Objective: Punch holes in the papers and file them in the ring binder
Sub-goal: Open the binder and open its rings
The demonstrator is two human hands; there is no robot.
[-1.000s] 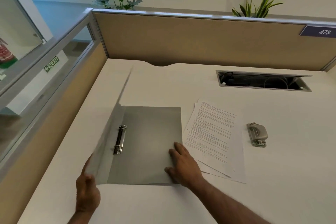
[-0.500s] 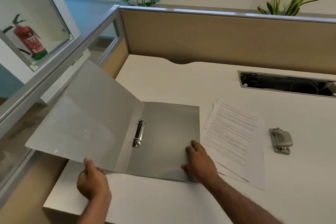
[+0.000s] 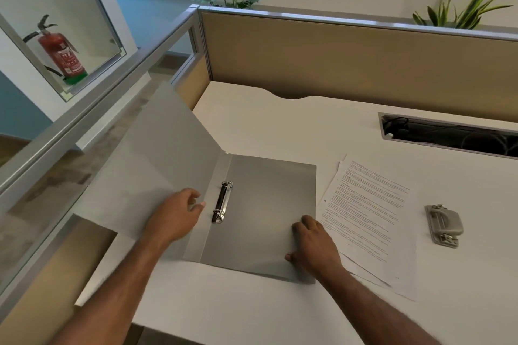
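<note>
On the left hand (image 3: 173, 217) the fingers (image 3: 192, 195) are loosely curled and hold nothing. They rest on the inside of the front cover (image 3: 145, 165), just at 9 o'clock of the ring mechanism (image 3: 222, 202). On the right hand (image 3: 315, 245) the fingers (image 3: 305, 222) lie nearly straight and press the back cover down at its 3 o'clock edge. The ring binder (image 3: 260, 204) lies open on the table (image 3: 266, 120), its front cover reaching past the table's 9 o'clock edge. The papers (image 3: 367, 218) sit just beside it at 3 o'clock, with the hole punch (image 3: 444, 225) farther out, apart from them. The step in hand seems to be laying the binder open. Next, the papers likely need squaring up and feeding into the punch.
</note>
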